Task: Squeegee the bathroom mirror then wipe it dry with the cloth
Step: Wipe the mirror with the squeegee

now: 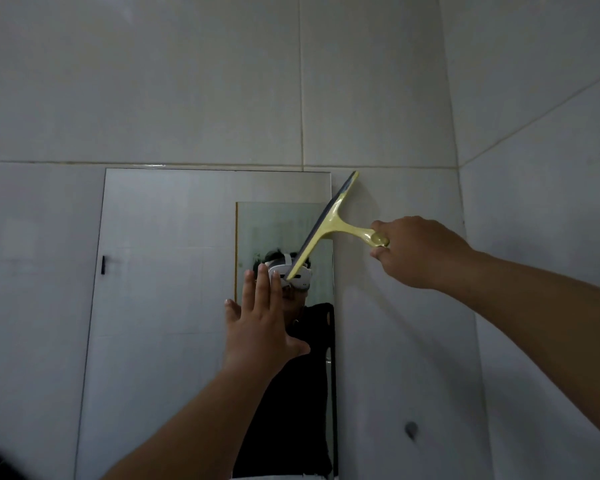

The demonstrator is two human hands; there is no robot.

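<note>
I am looking at the mirror (pixel 174 271), which is hanging on the tiled wall (pixel 187 81), and the yellow squeegee (pixel 329 223) is lying tilted across its upper right edge, the top end of the blade reaching past the glass onto the tile. My right hand (pixel 416 252) is holding the handle, its fingers (pixel 378 252) clenched around the end of it. My left hand (pixel 260 327) is reaching toward the glass with open, spread fingers, grasping nothing; whether it is touching the mirror I cannot tell. To do this stroke well, I think I should be bringing the blade level and fully onto the glass, pressing evenly, then pulling straight down in one pass and overlapping the next one a little. The cloth is not showing anywhere in this view. The bottom of the mirror is cut off by the frame, so I am not seeing where it ends. The light is dim, and whether the blade is really touching the surface is hard to judge.
</note>
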